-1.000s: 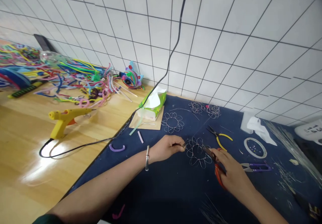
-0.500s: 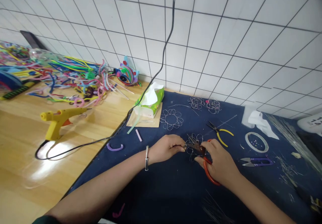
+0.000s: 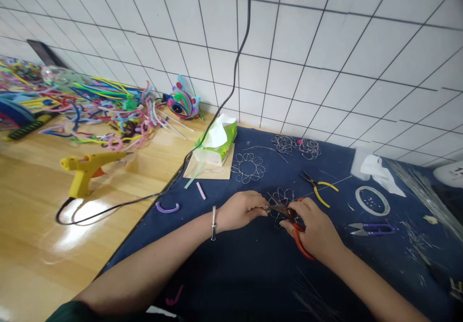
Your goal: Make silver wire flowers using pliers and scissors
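My right hand (image 3: 314,228) is closed around a pair of red-handled scissors (image 3: 282,209), whose dark blades point left toward my left fingertips. My left hand (image 3: 244,211) is pinched at the blades' end; what sits between its thumb and fingers is too small to make out. Behind and under the blades lies a wire flower shape (image 3: 285,195) with several loops, partly covered by the scissors and my right hand. A second looped wire flower (image 3: 248,167) rests flat on the dark blue cloth (image 3: 231,274) farther back.
Yellow-handled pliers (image 3: 320,189), purple thread snips (image 3: 372,229) and a round dish of beads (image 3: 372,201) lie to the right. A tissue pack (image 3: 224,139) stands behind. On the left are a yellow glue gun (image 3: 87,167), its cord, and many pipe cleaners (image 3: 108,100).
The view has shifted slightly, so the things on the table appear moved a little. Both hands keep nearly the same pose, and the scissor blades look slightly less spread.
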Demonstrator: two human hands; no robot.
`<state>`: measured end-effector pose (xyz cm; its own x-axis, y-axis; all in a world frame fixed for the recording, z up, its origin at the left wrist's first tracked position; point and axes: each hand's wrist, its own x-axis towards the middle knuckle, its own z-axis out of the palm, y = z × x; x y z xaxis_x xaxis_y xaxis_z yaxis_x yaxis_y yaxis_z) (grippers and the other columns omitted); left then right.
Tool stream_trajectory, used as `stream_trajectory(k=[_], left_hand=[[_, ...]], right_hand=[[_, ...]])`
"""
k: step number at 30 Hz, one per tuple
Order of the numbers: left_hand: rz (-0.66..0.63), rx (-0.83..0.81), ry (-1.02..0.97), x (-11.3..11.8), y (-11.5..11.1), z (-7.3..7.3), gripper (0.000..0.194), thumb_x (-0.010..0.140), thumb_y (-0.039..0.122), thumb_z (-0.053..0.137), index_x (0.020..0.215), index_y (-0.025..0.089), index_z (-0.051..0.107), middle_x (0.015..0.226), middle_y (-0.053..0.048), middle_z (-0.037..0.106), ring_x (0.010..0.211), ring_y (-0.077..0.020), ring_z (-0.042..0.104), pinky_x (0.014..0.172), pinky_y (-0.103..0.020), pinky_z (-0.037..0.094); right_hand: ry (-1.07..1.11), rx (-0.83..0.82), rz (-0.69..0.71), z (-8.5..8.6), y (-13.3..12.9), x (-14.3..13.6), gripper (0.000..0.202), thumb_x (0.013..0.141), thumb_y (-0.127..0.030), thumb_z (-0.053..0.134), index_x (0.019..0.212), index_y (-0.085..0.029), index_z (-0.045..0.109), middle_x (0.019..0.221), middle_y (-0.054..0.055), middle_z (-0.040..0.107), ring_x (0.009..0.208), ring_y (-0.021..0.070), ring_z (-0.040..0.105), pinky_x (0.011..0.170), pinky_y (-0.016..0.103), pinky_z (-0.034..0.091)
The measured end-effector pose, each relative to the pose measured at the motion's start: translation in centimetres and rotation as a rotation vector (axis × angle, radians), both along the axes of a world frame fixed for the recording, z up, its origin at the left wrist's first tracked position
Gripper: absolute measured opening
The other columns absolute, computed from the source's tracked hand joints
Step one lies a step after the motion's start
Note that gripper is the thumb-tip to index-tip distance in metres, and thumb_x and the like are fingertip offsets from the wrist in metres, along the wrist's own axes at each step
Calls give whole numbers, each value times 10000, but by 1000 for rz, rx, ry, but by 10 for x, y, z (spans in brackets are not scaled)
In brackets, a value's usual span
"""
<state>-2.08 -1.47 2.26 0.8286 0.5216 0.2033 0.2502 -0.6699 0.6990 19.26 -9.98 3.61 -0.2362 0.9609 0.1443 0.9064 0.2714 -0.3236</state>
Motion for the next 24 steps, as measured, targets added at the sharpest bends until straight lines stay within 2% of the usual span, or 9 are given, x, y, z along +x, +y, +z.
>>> stream_trajectory(k=[11, 18, 24], left_hand=[[-13, 0, 40, 0, -1, -2, 169, 849, 228, 464, 829, 152, 614, 754, -31, 592, 746, -133, 534, 683, -242, 405], [-32, -4, 50, 0, -2, 0, 162, 848, 220, 465, 836, 155, 613, 762, -27, 598, 750, -128, 536, 687, -236, 399], [-43, -8, 62, 0, -3, 1, 153, 842, 206, 475, 825, 151, 617, 763, -26, 602, 747, -126, 540, 688, -232, 398]], right_hand=[[-22, 17, 18, -1, -4, 0, 309, 800, -431, 486, 976, -179, 515, 826, 71, 523, 764, 178, 516, 660, 298, 440], [-38, -29, 19, 1, -4, -1, 333, 796, -455, 481, 980, -177, 502, 824, 64, 508, 749, 175, 506, 635, 291, 432], [-18, -48, 22, -1, -6, 0, 267, 811, -419, 474, 931, -184, 511, 786, 51, 504, 724, 166, 506, 639, 292, 435]])
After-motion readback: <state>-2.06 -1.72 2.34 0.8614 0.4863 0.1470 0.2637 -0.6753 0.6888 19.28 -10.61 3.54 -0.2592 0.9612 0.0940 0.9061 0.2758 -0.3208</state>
